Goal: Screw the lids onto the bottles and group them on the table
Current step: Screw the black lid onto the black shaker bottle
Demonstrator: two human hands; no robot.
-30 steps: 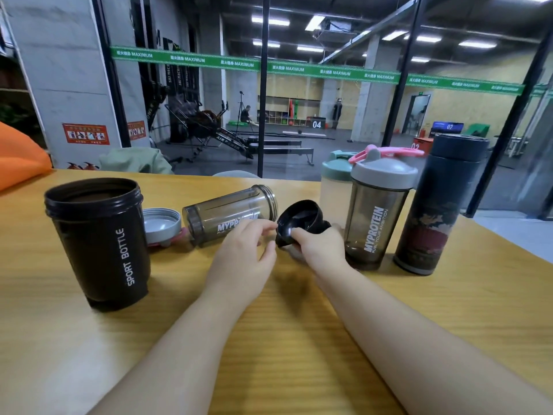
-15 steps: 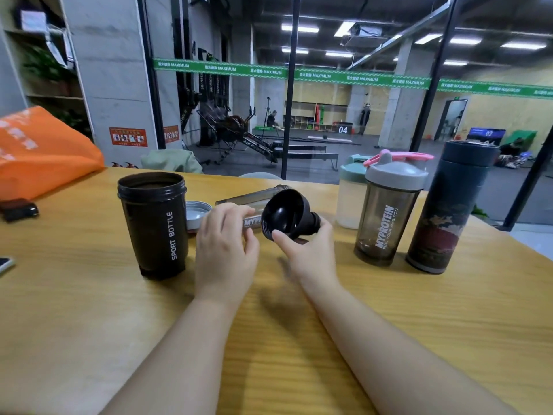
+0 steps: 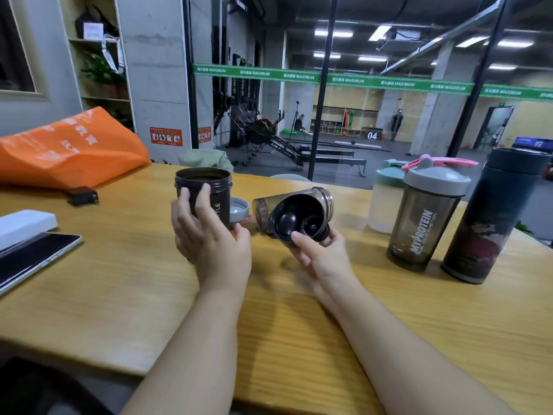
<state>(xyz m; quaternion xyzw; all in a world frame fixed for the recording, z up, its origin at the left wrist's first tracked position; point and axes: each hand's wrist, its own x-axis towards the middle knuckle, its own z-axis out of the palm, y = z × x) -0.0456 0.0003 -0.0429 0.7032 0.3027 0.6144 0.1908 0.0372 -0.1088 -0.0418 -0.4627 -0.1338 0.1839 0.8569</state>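
Note:
An open black sport bottle [image 3: 209,187] stands upright on the wooden table [image 3: 119,295]. My left hand [image 3: 206,238] curls around its near side. My right hand [image 3: 320,253] holds a black lid [image 3: 296,218] tilted up, its inside facing me. Behind the lid a clear smoky bottle [image 3: 320,199] lies on its side with no lid. A grey lid [image 3: 238,208] lies between the two open bottles. At the right stand three capped bottles: a pale one with a green lid [image 3: 386,202], a smoky one with a grey and pink lid [image 3: 428,217] and a dark flask [image 3: 493,214].
An orange bag [image 3: 65,148] lies at the far left of the table. A small black box [image 3: 82,195], a white box [image 3: 25,224] and a tablet [image 3: 33,259] sit near the left edge. A glass wall runs behind the table.
My left hand has moved left from the lying bottle onto the black sport bottle. My right hand has kept the black lid and turned it toward me. The view has swung left.

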